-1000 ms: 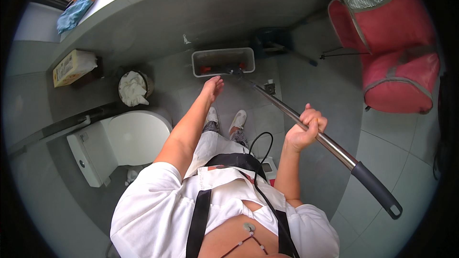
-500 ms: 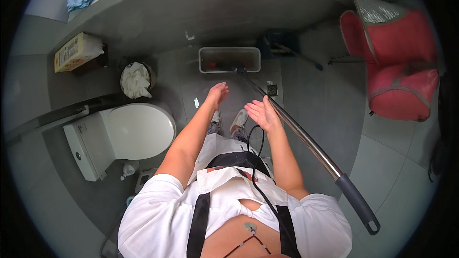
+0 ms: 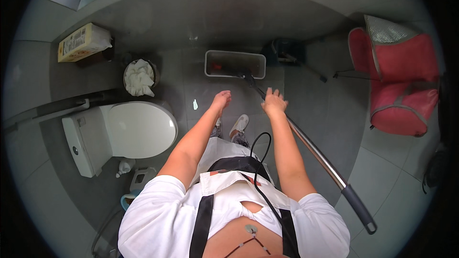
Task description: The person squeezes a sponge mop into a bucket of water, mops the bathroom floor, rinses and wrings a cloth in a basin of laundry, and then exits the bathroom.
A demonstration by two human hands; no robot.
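A long metal mop pole with a dark grip runs from a grey rectangular bucket on the floor down to the lower right. My right hand lies on the pole a little below the bucket, fingers spread and pointing forward. My left hand is stretched out beside it, fingers loose, holding nothing, above the grey tiled floor. The mop head rests inside the bucket. My feet show below the hands.
A white toilet with its lid down stands at the left, a waste bin full of paper behind it. A yellow box sits on a ledge. A red bag is at the right, a dark caddy beside the bucket.
My right hand has slid along the pole from a closed grip near its middle to a spread hand near the bucket. The pole's grip end has dropped lower. My left hand stays extended.
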